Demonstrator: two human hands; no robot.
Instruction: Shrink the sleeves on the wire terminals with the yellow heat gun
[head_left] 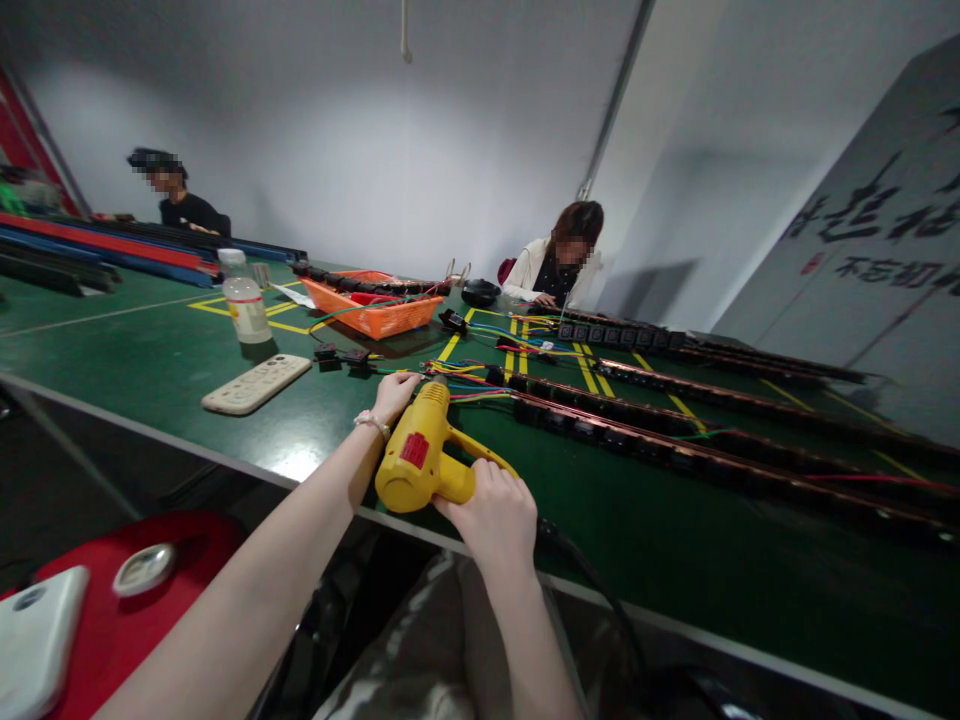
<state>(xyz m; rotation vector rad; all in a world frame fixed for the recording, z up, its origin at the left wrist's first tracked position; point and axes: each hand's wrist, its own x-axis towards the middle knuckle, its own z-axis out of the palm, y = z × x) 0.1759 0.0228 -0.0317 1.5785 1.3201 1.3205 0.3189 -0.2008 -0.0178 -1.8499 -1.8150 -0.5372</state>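
My right hand [491, 510] is wrapped round the handle of a yellow heat gun [417, 455], its body tilted with the nozzle pointing away from me. Just left of that nozzle, my left hand [395, 397] has its fingers pinched at the ends of several coloured wires [469, 377]. These wires run right to a long dark strip with copper-coloured bars [600, 422] lying across the table. Black connectors [345, 358] lie a little beyond my left hand. The exact spot between my left fingertips is partly hidden.
On the green table [315, 430] are a phone in a beige case [259, 384], a plastic bottle [244, 300] and an orange basket [375, 318]. More long strips [720, 395] lie at right. Two people sit beyond the table. A red stool [180, 590] stands at lower left.
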